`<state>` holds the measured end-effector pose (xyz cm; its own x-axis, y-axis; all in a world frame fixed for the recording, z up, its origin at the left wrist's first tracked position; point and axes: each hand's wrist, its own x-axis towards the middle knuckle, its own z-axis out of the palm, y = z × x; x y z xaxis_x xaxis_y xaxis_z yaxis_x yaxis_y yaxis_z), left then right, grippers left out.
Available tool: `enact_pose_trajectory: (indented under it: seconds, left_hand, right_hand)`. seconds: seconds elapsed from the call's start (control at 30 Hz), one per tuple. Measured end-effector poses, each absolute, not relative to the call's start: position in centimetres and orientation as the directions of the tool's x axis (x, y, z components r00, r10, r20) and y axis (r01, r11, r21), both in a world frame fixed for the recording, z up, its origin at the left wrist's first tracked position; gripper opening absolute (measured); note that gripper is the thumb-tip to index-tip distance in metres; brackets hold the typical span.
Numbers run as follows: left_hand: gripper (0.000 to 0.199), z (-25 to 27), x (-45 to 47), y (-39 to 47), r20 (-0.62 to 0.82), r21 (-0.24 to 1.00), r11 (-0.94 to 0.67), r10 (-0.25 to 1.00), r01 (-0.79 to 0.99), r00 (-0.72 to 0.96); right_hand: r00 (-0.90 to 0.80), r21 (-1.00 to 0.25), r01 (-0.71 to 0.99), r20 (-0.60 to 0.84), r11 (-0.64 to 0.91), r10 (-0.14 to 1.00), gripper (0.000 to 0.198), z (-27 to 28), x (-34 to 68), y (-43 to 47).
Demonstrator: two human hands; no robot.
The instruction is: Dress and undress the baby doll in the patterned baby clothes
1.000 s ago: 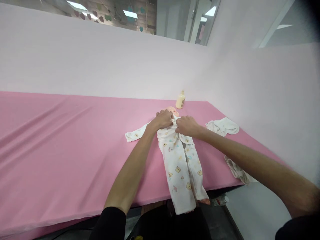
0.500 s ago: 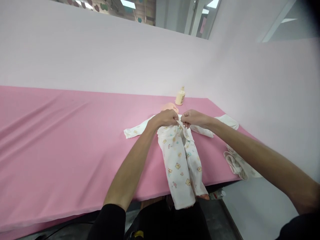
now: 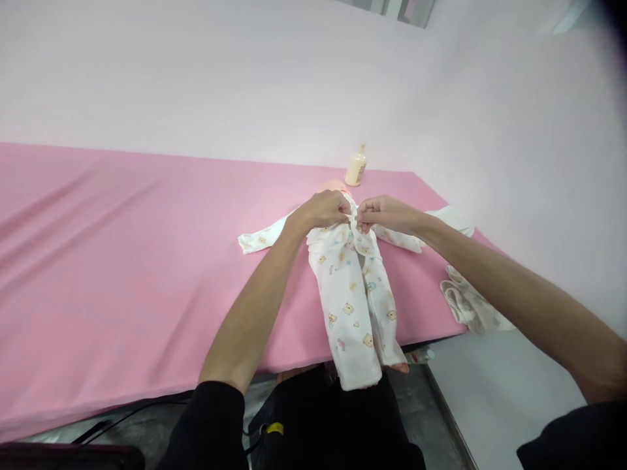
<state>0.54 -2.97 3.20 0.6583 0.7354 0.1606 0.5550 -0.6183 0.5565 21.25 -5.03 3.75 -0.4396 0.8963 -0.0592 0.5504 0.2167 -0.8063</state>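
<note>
A doll in a white baby romper (image 3: 345, 303) printed with bears lies on its back, sleeves spread to both sides and legs reaching over the table's near edge. Its peach-coloured head (image 3: 334, 187) shows just beyond my hands, and one foot (image 3: 400, 368) pokes out of a trouser leg. At the chest, my left hand (image 3: 329, 210) is closed in a pinch on the romper's front. Close beside it, my right hand (image 3: 379, 213) pinches the cloth of the same front near the neckline. What exactly lies between the fingertips is too small to make out.
A cream pump bottle (image 3: 356, 168) stands behind the doll's head. White cloth (image 3: 453, 219) lies at the right, partly behind my forearm. A folded patterned cloth (image 3: 470, 303) hangs over the right edge of the pink-covered table (image 3: 122, 274). Walls rise behind and to the right.
The camera has tilted down slightly, so everything sits higher in view. Both hands stay at the romper's chest; the fingers of my right hand have shifted a little.
</note>
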Motion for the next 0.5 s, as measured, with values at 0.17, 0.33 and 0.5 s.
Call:
enact_pose_trajectory:
  seconds: [0.17, 0.33, 0.5]
  left_hand:
    - [0.027, 3.1, 1.1, -3.1, 0.187, 0.507, -0.624, 0.753, 0.594, 0.631]
    - [0.022, 4.2, -0.6, -2.9, 0.202, 0.497, -0.612, 0.771, 0.616, 0.603]
    - [0.011, 5.0, -6.2, -1.8, 0.146, 0.505, -0.396, 0.915, 0.767, 0.376]
  right_hand:
    - [-0.408, -0.715, 0.632, 0.02, 0.298, 0.913, 0.004, 2.7, 21.0, -5.0]
    - [-0.275, -0.585, 0.759, 0.11, 0.286, 0.955, 0.004, 2.5, 20.9, -4.8]
    - [-0.051, -0.514, 0.847, 0.168, 0.132, 0.984, 0.01, 3.1, 24.0, -4.2]
